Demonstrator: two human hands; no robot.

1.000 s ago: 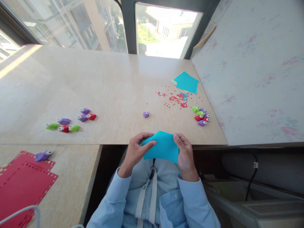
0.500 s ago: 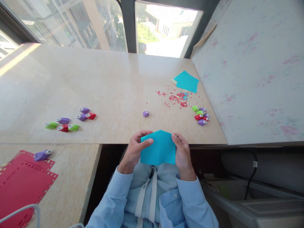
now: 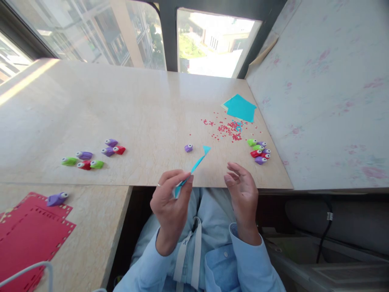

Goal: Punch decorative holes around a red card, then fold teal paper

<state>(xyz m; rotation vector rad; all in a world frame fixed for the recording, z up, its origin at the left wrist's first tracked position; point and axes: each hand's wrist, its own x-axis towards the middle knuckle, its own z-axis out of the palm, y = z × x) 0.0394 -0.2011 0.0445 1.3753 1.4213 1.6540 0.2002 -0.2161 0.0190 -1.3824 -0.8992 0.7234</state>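
My left hand (image 3: 172,202) pinches a sheet of blue paper (image 3: 199,163) between thumb and fingers. The sheet is seen almost edge-on, like a thin slanting strip with a wider far corner. My right hand (image 3: 242,194) is off the paper, its fingers apart and slightly curled, with nothing in it. Just beyond the paper, a single small purple craft punch (image 3: 189,148) stands on the light table.
Red and blue confetti (image 3: 229,129) lies scattered before stacked blue paper (image 3: 241,108). Several craft punches cluster at right (image 3: 258,152) and left (image 3: 85,159). Red sheets with punched edges (image 3: 33,235) and a purple punch (image 3: 57,199) lie lower left. A patterned wall (image 3: 334,101) bounds the right.
My right hand has let go of the blue paper and moved slightly right. My left hand has turned the sheet from facing me to nearly edge-on. The view has shifted a little.
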